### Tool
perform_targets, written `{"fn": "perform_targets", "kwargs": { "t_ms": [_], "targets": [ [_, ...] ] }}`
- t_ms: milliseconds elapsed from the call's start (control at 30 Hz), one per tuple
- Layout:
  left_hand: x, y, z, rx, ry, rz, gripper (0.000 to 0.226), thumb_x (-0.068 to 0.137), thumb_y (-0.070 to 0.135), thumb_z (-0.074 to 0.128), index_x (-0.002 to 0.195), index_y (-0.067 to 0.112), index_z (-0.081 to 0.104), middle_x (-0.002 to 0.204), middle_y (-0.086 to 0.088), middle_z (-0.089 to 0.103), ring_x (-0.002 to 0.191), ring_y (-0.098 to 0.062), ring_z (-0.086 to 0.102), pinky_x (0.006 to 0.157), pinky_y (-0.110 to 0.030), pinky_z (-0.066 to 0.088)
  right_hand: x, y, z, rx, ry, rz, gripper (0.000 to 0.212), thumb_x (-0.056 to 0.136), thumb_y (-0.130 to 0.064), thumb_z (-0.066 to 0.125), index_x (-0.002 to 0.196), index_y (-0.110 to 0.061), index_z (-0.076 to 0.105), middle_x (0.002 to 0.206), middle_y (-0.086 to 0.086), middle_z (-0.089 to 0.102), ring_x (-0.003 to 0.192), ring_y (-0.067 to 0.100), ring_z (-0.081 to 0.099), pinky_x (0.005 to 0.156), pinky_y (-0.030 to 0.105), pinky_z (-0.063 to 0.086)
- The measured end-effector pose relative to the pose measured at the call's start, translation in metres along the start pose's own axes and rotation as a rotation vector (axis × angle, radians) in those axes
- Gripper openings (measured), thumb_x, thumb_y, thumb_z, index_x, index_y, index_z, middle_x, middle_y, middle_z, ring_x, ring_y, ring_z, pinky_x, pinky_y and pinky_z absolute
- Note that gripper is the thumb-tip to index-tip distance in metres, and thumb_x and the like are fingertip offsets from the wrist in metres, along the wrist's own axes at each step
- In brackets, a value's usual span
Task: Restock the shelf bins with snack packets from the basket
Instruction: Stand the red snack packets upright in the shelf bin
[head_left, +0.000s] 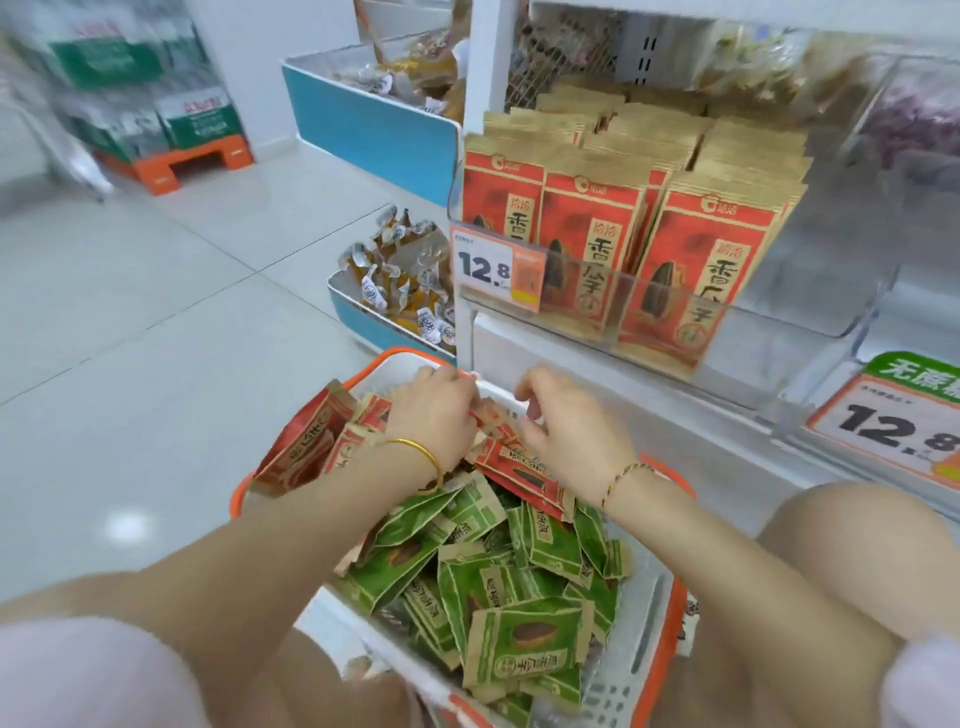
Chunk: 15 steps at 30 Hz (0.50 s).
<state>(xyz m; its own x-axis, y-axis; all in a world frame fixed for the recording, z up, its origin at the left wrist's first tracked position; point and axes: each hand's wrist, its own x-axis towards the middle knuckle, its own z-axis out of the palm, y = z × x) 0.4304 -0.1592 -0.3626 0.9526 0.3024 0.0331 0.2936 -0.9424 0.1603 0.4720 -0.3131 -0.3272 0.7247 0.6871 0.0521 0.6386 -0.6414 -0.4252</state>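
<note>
A white basket with an orange rim (649, 613) sits between my knees, full of snack packets: red ones (311, 447) at its far end, green ones (498, 587) nearer me. My left hand (431, 410) reaches into the far end, fingers curled round red packets. My right hand (571, 421) hovers beside it over a red packet (519, 467), fingers curled; whether it holds anything I cannot tell. Just above, a clear shelf bin (670, 322) holds upright red packets (696, 270) in rows.
A 12.8 price tag (493, 270) hangs on the bin's left front. An empty-looking clear bin (841, 249) stands to its right above another price tag (893, 421). Blue bins of wrapped snacks (395, 291) sit left of the shelf. Tiled floor (156, 338) opens to the left.
</note>
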Motion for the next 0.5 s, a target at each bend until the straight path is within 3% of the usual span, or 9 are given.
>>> {"fn": "perform_targets", "kwargs": {
  "t_ms": [100, 200, 300, 400, 500],
  "targets": [
    [-0.01, -0.037, 0.022, 0.084, -0.061, -0.207, 0.036, 0.088, 0.014, 0.047, 0.123, 0.014, 0.054, 0.124, -0.009, 0.05, 0.116, -0.028, 0.044, 0.092, -0.039, 0.041, 0.005, 0.002, 0.031, -0.011, -0.179, -0.029, 0.017, 0.093, -0.022, 0.051, 0.11, -0.017, 0.05, 0.1, 0.0, 0.058, 0.086, 0.018, 0.056, 0.07, 0.032, 0.046],
    [-0.015, -0.074, 0.035, 0.154, 0.061, -0.392, 0.036, 0.089, 0.01, 0.045, 0.125, 0.009, 0.047, 0.127, -0.012, 0.045, 0.119, -0.031, 0.039, 0.093, -0.04, 0.037, 0.006, 0.005, 0.049, 0.009, -0.249, -0.031, 0.021, 0.092, -0.026, 0.054, 0.112, -0.02, 0.051, 0.097, -0.003, 0.058, 0.086, 0.015, 0.057, 0.075, 0.034, 0.052],
    [-0.012, -0.108, 0.038, 0.038, 0.151, -0.585, 0.036, 0.093, 0.012, 0.041, 0.129, 0.007, 0.043, 0.131, -0.015, 0.041, 0.121, -0.034, 0.037, 0.095, -0.044, 0.034, 0.011, 0.007, 0.06, 0.03, -0.263, -0.035, 0.02, 0.091, -0.03, 0.055, 0.108, -0.022, 0.052, 0.089, -0.005, 0.059, 0.079, 0.014, 0.061, 0.071, 0.039, 0.055],
    [-0.004, -0.135, 0.045, -0.043, 0.076, -0.72, 0.039, 0.094, 0.023, 0.045, 0.129, 0.006, 0.041, 0.132, -0.015, 0.043, 0.123, -0.034, 0.039, 0.097, -0.047, 0.035, 0.013, 0.008, 0.065, 0.043, -0.28, -0.023, 0.019, 0.092, -0.029, 0.054, 0.109, -0.021, 0.053, 0.086, -0.006, 0.061, 0.077, 0.012, 0.061, 0.072, 0.037, 0.055],
    [0.003, -0.152, 0.062, -0.12, -0.022, -0.812, 0.033, 0.091, 0.035, 0.049, 0.116, 0.013, 0.052, 0.114, -0.012, 0.058, 0.109, -0.033, 0.052, 0.091, -0.047, 0.038, 0.013, 0.01, 0.066, 0.047, -0.313, -0.008, 0.021, 0.094, -0.031, 0.052, 0.111, -0.02, 0.052, 0.09, -0.007, 0.06, 0.082, 0.01, 0.059, 0.077, 0.035, 0.054]
  ]
}}
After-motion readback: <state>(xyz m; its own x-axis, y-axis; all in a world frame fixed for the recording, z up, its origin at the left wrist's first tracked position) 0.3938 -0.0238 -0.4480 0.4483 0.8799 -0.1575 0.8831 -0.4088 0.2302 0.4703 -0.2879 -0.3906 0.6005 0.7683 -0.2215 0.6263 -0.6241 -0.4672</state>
